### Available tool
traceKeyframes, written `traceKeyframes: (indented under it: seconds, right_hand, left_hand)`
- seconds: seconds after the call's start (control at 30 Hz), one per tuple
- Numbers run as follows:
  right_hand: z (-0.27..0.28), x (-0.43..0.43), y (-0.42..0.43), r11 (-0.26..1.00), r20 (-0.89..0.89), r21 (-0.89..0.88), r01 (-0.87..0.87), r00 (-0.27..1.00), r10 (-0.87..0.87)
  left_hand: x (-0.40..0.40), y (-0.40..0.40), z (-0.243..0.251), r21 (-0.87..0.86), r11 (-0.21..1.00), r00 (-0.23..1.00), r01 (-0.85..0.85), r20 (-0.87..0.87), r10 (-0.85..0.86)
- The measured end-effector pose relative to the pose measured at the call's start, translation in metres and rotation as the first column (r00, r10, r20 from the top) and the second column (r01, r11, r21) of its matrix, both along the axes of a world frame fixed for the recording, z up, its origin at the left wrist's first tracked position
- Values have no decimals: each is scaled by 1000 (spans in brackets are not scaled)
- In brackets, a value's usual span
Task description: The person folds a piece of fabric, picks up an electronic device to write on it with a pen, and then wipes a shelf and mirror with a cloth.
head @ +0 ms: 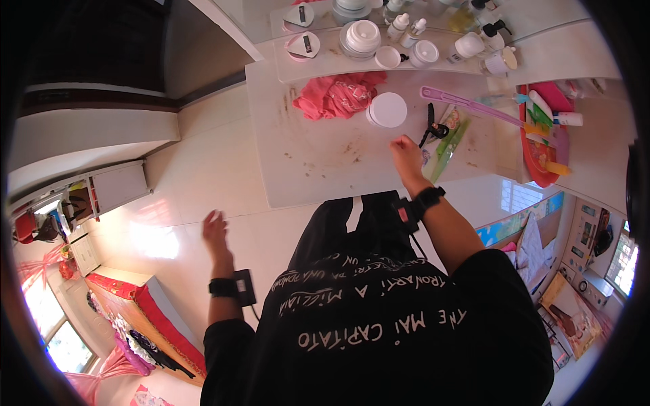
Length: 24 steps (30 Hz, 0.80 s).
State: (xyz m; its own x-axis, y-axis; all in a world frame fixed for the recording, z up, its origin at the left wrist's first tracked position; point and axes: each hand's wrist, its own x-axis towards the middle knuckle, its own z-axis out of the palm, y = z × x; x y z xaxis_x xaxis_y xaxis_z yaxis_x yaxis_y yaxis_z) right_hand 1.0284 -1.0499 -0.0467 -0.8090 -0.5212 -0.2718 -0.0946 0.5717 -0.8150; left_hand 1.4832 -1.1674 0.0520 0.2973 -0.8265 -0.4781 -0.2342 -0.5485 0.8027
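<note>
My left hand (215,234) hangs in the air left of the white tabletop (325,147), over the pale tiled floor. Its fingers are slightly apart and nothing shows in them. Over the table's right half is my right hand (405,155), its fingers curled in with no object visible in them. A white lidded jar (387,110) stands just beyond it. Close to its right lie a black hair clip (435,128) and a flat green package (449,144). A crumpled pink cloth (337,96) with white lettering rests left of the jar.
White jars (360,38), dropper bottles (397,26) and a heart-shaped case (302,46) line a raised shelf before a mirror. A long purple plastic handle (469,105) reaches over the table from a red tray (541,167) at right. Brown stains (350,149) mark the tabletop.
</note>
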Motion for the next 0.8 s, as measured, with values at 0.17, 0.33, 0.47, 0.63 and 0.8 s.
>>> traceKeyframes:
  seconds: [0.17,0.33,0.47,0.63,0.8]
  right_hand:
    - [55,-1,79,898,10,110,-427,904,428]
    - [68,-21,227,397,134,745,-536,703,699]
    - [50,-48,343,189,216,861,-472,676,704]
    - [85,-43,275,617,-75,693,-374,813,577]
    - [112,-16,140,831,-346,313,-460,760,550]
  left_hand:
    - [-70,46,-45,281,874,906,396,-275,-322]
    - [-129,74,-62,535,618,817,576,-355,-455]
    - [-160,83,-75,544,632,829,552,-441,-344]
    - [-190,86,-72,652,617,866,441,-489,-102]
    - [-188,90,-58,275,499,480,822,138,-866]
